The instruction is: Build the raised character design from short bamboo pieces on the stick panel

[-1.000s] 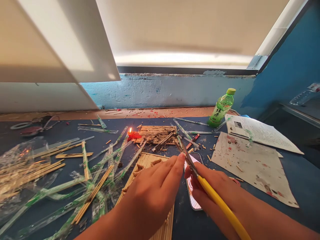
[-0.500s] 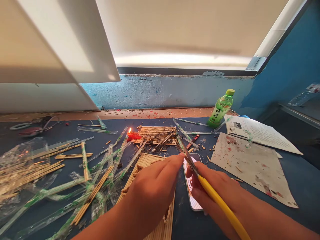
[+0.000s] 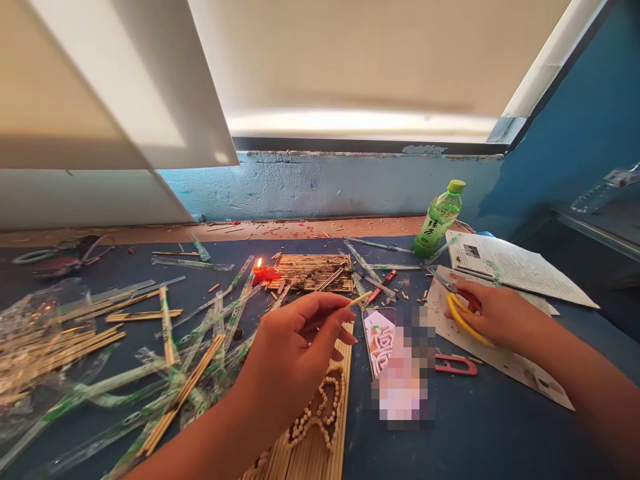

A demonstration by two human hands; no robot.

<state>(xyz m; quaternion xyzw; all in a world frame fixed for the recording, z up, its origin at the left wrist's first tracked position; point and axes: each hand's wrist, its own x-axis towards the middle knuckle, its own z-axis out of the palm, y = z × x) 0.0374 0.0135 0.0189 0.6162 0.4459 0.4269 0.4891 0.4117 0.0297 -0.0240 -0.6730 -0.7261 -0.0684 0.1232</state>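
Observation:
My left hand (image 3: pixel 293 347) hovers over a mat of glued bamboo sticks (image 3: pixel 320 427) and pinches a short cut stick piece (image 3: pixel 361 298) between thumb and fingers. Small round stick slices (image 3: pixel 320 407) form a pattern on that mat. My right hand (image 3: pixel 493 313) rests on a stained paper sheet (image 3: pixel 520 373) to the right, closed round the yellow-handled scissors (image 3: pixel 463 313), whose blades point up-left. A phone (image 3: pixel 381 333) lies between my hands, partly blurred out.
A lit red candle (image 3: pixel 263 272) burns beside a second stick mat (image 3: pixel 313 272). Loose chopsticks and their plastic wrappers (image 3: pixel 165 347) litter the left. A green tea bottle (image 3: pixel 437 220) and an open booklet (image 3: pixel 510 263) stand at the back right. A small red tool (image 3: pixel 455 365) lies by the phone.
My right hand has carried the scissors away to the right onto the stained paper. My left hand has lifted off the mat with a cut stick piece pinched in it.

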